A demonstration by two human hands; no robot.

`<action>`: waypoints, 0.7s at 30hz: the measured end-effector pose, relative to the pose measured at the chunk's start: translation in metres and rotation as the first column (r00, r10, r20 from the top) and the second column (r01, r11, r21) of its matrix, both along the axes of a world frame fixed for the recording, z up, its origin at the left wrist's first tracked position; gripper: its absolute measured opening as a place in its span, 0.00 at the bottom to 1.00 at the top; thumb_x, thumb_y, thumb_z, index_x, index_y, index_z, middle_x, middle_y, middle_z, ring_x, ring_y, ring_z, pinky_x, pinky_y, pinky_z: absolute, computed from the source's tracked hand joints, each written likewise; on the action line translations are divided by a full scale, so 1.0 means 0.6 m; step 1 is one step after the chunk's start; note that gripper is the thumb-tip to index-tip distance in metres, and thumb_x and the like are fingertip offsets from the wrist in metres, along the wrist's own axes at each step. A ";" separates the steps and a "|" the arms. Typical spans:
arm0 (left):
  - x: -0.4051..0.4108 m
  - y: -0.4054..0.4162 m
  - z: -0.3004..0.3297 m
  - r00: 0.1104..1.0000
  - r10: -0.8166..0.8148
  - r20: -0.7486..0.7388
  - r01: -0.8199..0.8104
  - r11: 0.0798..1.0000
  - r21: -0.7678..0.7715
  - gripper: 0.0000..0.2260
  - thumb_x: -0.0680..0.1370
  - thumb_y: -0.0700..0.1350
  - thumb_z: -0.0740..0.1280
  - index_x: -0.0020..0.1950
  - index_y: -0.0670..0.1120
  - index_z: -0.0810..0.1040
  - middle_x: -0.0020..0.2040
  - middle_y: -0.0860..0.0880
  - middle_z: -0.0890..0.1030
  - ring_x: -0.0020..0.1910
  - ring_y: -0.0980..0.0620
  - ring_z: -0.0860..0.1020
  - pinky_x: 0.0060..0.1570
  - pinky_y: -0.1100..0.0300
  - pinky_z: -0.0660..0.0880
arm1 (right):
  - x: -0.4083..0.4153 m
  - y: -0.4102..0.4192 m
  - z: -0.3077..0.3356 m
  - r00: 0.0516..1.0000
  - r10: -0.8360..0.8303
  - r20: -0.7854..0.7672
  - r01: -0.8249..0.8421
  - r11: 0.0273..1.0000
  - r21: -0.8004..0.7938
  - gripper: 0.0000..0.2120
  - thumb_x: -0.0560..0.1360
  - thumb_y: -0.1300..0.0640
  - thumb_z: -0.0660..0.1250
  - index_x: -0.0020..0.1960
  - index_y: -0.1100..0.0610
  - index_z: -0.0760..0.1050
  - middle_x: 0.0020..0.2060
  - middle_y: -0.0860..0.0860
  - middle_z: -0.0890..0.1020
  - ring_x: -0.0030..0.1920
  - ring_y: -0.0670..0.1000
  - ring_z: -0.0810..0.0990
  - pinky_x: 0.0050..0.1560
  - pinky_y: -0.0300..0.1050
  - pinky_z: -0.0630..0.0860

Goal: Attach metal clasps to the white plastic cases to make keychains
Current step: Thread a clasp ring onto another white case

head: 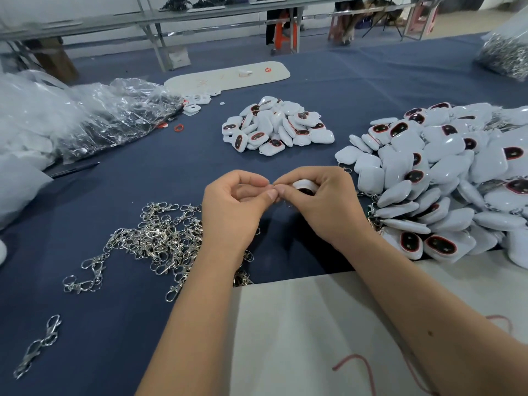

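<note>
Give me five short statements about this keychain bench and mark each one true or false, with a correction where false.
1. The right hand holds a white case. True.
2. The loose metal clasps lie on the person's right. False: they lie on the left, partly under the left forearm.
3. The left hand rests flat on the blue cloth. False: its fingertips pinch together against the right hand's.
4. The larger heap of cases lies to the right. True.
5. The smaller pile of cases lies beyond the hands. True.
</note>
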State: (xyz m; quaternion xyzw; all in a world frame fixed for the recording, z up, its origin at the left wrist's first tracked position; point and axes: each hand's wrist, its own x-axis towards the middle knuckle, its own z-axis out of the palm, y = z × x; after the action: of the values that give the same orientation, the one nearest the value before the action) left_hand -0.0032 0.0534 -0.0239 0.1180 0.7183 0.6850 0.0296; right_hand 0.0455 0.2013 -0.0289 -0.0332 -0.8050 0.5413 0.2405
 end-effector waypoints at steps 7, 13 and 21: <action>0.000 0.003 0.001 1.000 0.016 -0.026 -0.018 0.998 -0.058 0.08 0.71 0.33 0.78 0.45 0.43 0.83 0.40 0.46 0.87 0.43 0.47 0.87 0.47 0.58 0.83 | -0.002 0.003 -0.002 1.000 0.023 0.011 -0.023 0.999 -0.029 0.07 0.77 0.60 0.74 0.41 0.52 0.84 0.32 0.43 0.83 0.30 0.41 0.77 0.36 0.34 0.74; 0.001 0.005 -0.002 0.995 -0.035 -0.089 0.026 0.995 -0.101 0.05 0.75 0.37 0.76 0.42 0.46 0.85 0.38 0.48 0.86 0.40 0.49 0.86 0.47 0.53 0.82 | -0.005 0.007 -0.001 1.000 0.012 0.018 -0.010 0.993 -0.116 0.06 0.78 0.59 0.74 0.42 0.52 0.84 0.34 0.43 0.82 0.29 0.43 0.75 0.35 0.34 0.74; 0.001 0.010 -0.006 0.985 0.002 -0.172 -0.035 0.981 -0.193 0.07 0.79 0.37 0.71 0.42 0.46 0.83 0.35 0.50 0.84 0.35 0.56 0.81 0.42 0.61 0.78 | -0.007 0.000 -0.003 0.998 -0.039 0.045 0.035 0.996 0.085 0.08 0.77 0.59 0.73 0.40 0.50 0.83 0.30 0.39 0.80 0.31 0.41 0.75 0.36 0.32 0.71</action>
State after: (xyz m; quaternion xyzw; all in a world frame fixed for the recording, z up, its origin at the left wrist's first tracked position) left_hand -0.0025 0.0596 -0.0276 0.1662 0.7830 0.5988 -0.0272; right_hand 0.0411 0.2013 -0.0306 -0.0507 -0.8317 0.5016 0.2328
